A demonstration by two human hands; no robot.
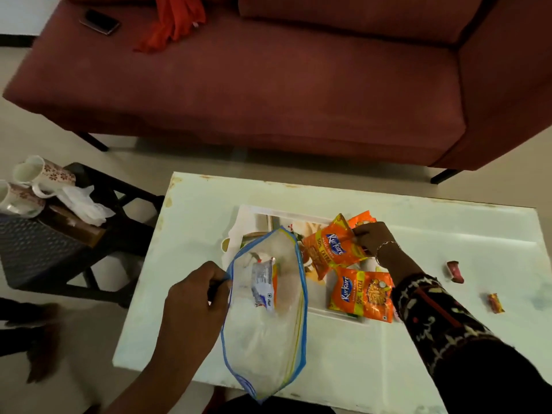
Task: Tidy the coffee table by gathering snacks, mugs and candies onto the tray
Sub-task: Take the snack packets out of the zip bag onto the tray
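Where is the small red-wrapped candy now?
In the head view, the small red-wrapped candy lies on the white coffee table, right of the patterned sleeve, near a small orange-wrapped candy.

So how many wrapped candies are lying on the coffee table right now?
2. The reddish candy lies on the coffee table right of the tray; the orange candy lies further right, nearer the person. More could be hidden under the patterned sleeve.
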